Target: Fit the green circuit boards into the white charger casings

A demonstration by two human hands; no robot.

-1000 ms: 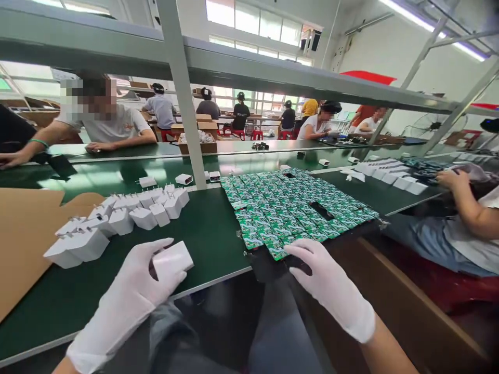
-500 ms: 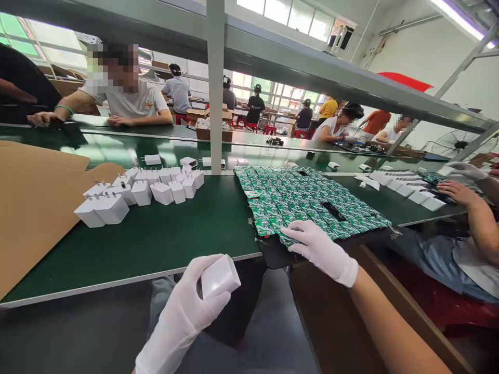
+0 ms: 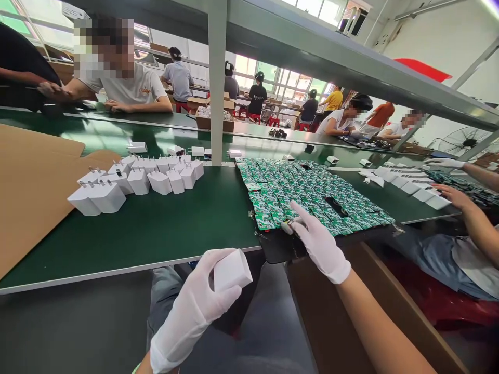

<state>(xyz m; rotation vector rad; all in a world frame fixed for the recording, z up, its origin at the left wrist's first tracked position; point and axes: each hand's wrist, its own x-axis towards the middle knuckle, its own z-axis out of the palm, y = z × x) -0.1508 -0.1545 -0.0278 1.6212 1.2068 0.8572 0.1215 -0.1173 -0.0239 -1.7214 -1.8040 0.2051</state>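
My left hand, in a white glove, is wrapped round a white charger housing in front of the bench edge. One end of the housing faces right. My right hand, also gloved, pinches a small circuit board with its index finger stretched out above. It is at the near left edge of a panel of green circuit boards laid in rows on a black tray. Dark gaps show in the rows. To the left stand several white plug chargers with their prongs up.
A cardboard sheet lies at the left of the green bench. A grey post and shelf beam cross ahead. Single housings lie along the far strip. A co-worker's hands reach over white housings at right.
My right hand has lifted a circuit board from the near edge of the panel, tilting it. My left hand has moved slightly right and up with the housing. The view has shifted a little.
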